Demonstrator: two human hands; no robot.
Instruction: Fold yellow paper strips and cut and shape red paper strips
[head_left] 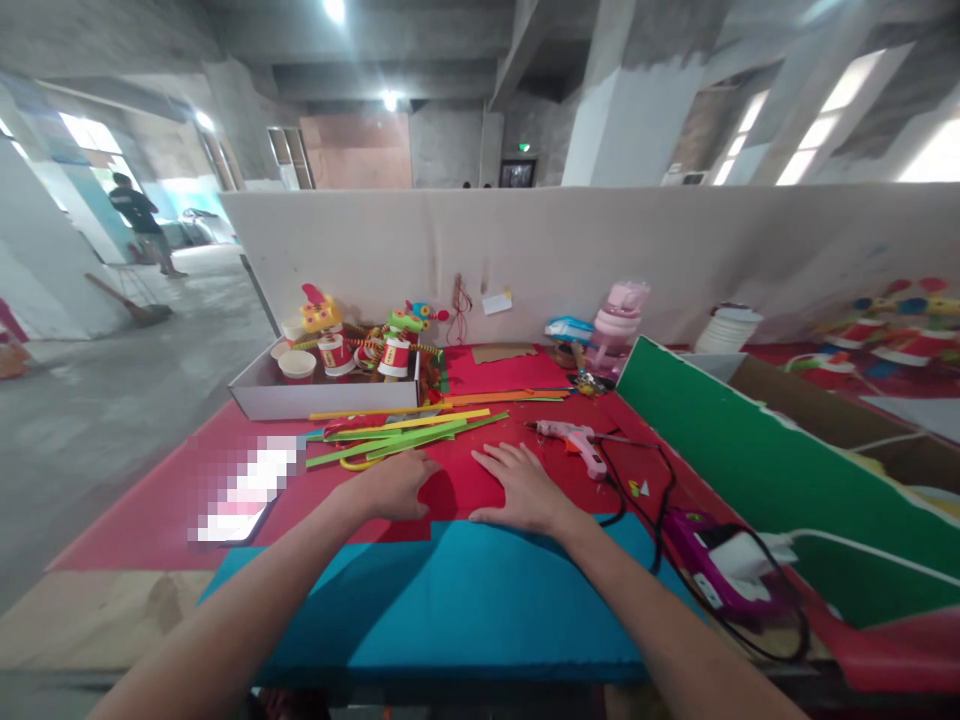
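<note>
Fingers look empty: right hand spread, left hand half-curled.
Strips loose toward bench's far edge; right hand could snag the cord, dragging the glue gun.

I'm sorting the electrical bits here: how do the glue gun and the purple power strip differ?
The glue gun is pale pink and pistol-shaped; the purple power strip is darker and blocky. The glue gun lies near the right hand; the purple power strip sits closer to the camera, beside the green panel. Both have black cord close by.
</note>
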